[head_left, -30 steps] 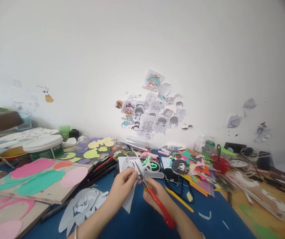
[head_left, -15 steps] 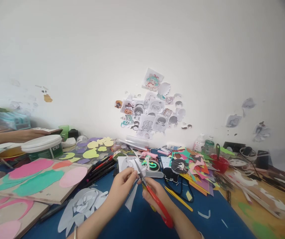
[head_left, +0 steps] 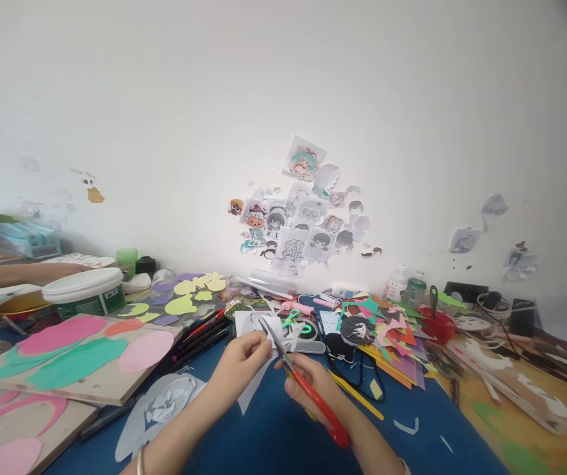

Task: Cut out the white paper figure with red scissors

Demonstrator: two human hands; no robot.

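My left hand (head_left: pixel 248 353) pinches a sheet of white paper (head_left: pixel 246 322) with a grey printed drawing on it. A long pointed flap of the paper (head_left: pixel 254 390) hangs below my fingers. In my right hand (head_left: pixel 308 386) is a pair of red-handled scissors (head_left: pixel 320 409), its blades pointing up and to the left at the paper, close to my left fingertips. Green-handled scissors (head_left: pixel 304 326) lie just beyond on the table. Grey-white paper cutouts (head_left: pixel 165 402) rest beside my left forearm.
Black pens (head_left: pixel 204 340) lie left of my hands. Boards with pink and green shapes (head_left: pixel 80 356) fill the left side. Coloured paper scraps (head_left: pixel 392 336), a yellow stick (head_left: pixel 360 396) and a red bowl (head_left: pixel 438 324) lie right. Another person's arm (head_left: pixel 21 276) reaches beside a white-lidded tub (head_left: pixel 86 291).
The paper has turned slightly, and its hanging flap has swung left. The scissors have shifted a little. At far left, the other person's arm has moved and the dark object it held no longer shows.
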